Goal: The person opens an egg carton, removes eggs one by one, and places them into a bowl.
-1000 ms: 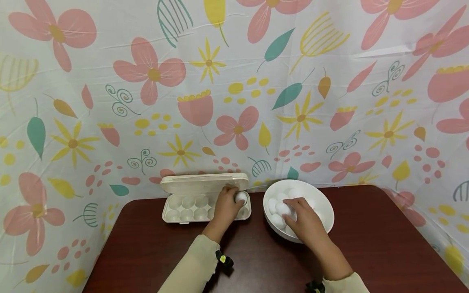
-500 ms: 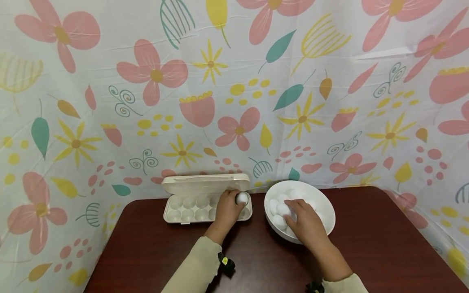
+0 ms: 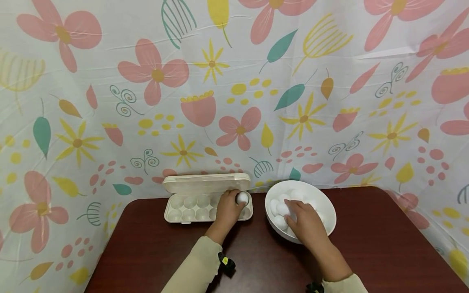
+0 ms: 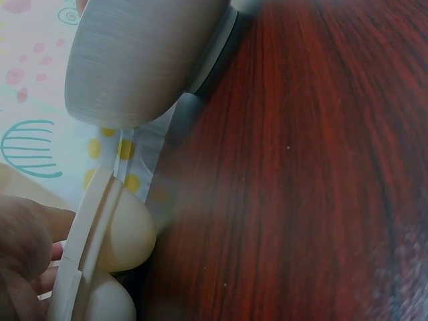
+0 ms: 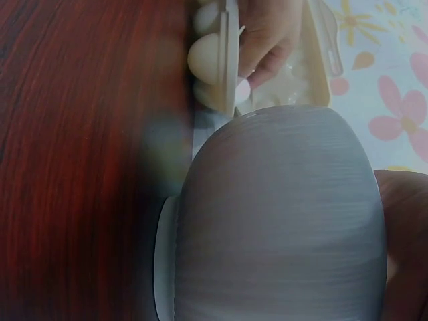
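At the right end of the open cream egg box, my left hand holds a white egg between thumb and fingers, over the back-row cup. Whether the egg touches the cup cannot be told. To the right, my right hand reaches over the rim of a white bowl, its thumb and fingers round another white egg. Several more white eggs lie in the bowl. In the right wrist view the bowl's outer wall hides most of the right hand.
The dark red-brown table bears the box and the bowl side by side near its back edge. The box's lid stands raised against a flowered cloth hanging behind. Several cups left of the left hand hold nothing.
The head view has shifted slightly. The left hand and its egg have barely moved at the right-end cup. My right hand stays on its egg in the bowl.
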{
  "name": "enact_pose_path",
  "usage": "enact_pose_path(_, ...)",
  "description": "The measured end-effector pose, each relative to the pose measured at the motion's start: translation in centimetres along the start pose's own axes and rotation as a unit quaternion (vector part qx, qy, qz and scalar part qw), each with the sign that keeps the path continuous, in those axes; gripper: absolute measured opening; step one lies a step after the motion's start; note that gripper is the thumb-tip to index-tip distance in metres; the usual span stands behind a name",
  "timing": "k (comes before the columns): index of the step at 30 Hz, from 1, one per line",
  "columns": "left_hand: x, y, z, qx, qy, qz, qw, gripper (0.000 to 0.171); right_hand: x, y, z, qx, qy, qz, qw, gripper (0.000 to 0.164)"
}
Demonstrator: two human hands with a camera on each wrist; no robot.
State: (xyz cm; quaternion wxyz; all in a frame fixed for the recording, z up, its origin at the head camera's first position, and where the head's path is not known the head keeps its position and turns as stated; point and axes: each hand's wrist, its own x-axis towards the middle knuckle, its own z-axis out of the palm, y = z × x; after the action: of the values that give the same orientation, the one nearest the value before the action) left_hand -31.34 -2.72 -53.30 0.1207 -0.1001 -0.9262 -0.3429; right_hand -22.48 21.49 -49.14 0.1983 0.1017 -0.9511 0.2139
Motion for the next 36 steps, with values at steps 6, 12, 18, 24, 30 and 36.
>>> enact_pose_path(6, 0.0, -0.3, 0.2, -0.006, 0.006, 0.001, 1.0, 0.042, 0.1, 0.0, 0.0, 0.002, -0.007, 0.004, 1.0, 0.046)
enact_pose_path(12, -0.2, -0.4, 0.2, -0.011, 0.013, 0.001, 0.9998, 0.041, 0.1, -0.1, 0.1, 0.0, -0.006, -0.004, 1.0, 0.049)
enact_pose_path(18, -0.2, -0.5, 0.0, -0.026, 0.017, 0.004, 0.9995, 0.039, 0.0, 0.0, 0.2, -0.003, -0.006, -0.007, 1.0, 0.053)
enact_pose_path(24, -0.6, -0.1, -0.3, -0.049, 0.035, 0.004, 0.9982, 0.043, -0.2, -0.1, 0.0, 0.003, -0.009, 0.007, 1.0, 0.054)
enact_pose_path(30, -1.2, 0.5, -1.1, -0.075, 0.058, 0.006, 0.9955, 0.044, -0.2, -0.5, -0.4, 0.017, 0.006, 0.021, 1.0, 0.049)
enact_pose_path(36, -2.3, 1.3, -2.2, -0.111, 0.078, -0.001, 0.9907, 0.043, -0.2, -1.3, -0.8, 0.047, 0.039, 0.007, 0.998, 0.045)
